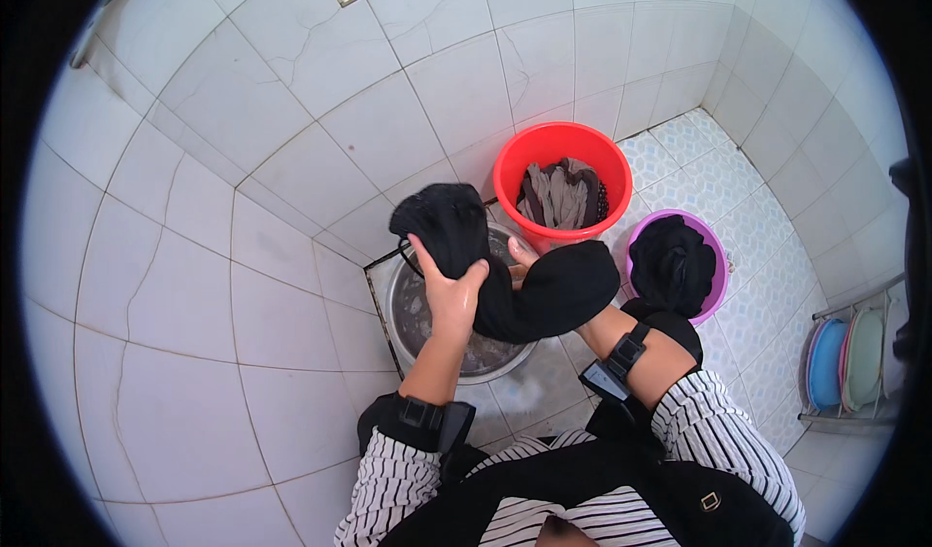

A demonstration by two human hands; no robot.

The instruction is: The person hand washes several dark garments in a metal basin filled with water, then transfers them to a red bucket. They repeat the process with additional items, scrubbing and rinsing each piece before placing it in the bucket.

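A black cloth garment (502, 277) hangs bunched between my hands above a round metal basin (395, 314). My left hand (451, 292) grips the garment's left part, thumb and fingers spread around it. A thin black cord loop (409, 256) dangles beside those fingers. My right hand (520, 256) is behind the garment; its thumb and fingertips show at the middle, and the rest is hidden by the cloth draped over it. Greyish, murky water (416, 321) with patches of suds lies in the basin below. Both hands look wet.
A red plastic bucket (510, 161) holding grey and dark clothes (561, 190) stands behind the basin by the tiled wall (291, 125). To the right is a purple tub (721, 285) with black cloth (673, 267). A metal rack (844, 419) at far right holds several plastic basins (826, 365).
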